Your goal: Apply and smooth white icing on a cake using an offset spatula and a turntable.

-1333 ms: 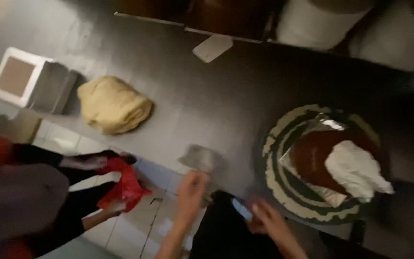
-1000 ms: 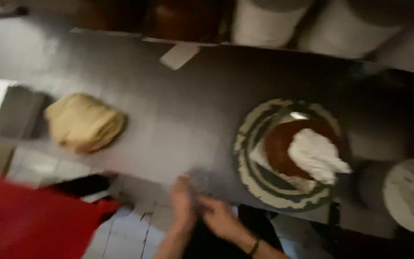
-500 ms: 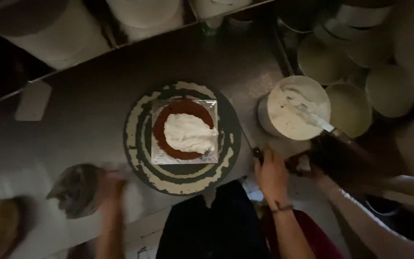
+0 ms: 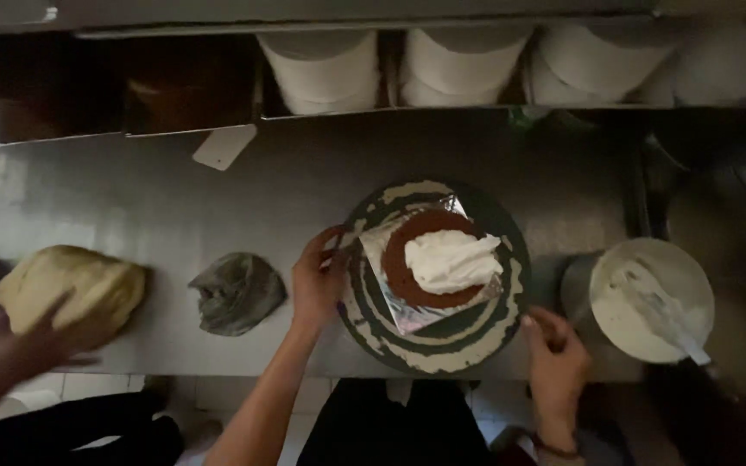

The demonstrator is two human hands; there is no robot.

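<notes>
A round dark turntable, streaked with pale cream, stands on the steel counter in front of me. On it lies a square foil board carrying a brown cake layer topped with a mound of white cream. My left hand grips the turntable's left rim, fingers curled over the edge. My right hand is at the turntable's near right edge with curled fingers; whether it holds anything is unclear.
A tub of white cream with a spatula in it stands to the right. A crumpled grey cloth lies to the left. Another person's hand rests on a yellowish dough lump. White tubs line the back shelf.
The view has swung and settled over the turntable. My left hand has left the grey cloth and taken the turntable's rim. My right hand stays by the near right edge.
</notes>
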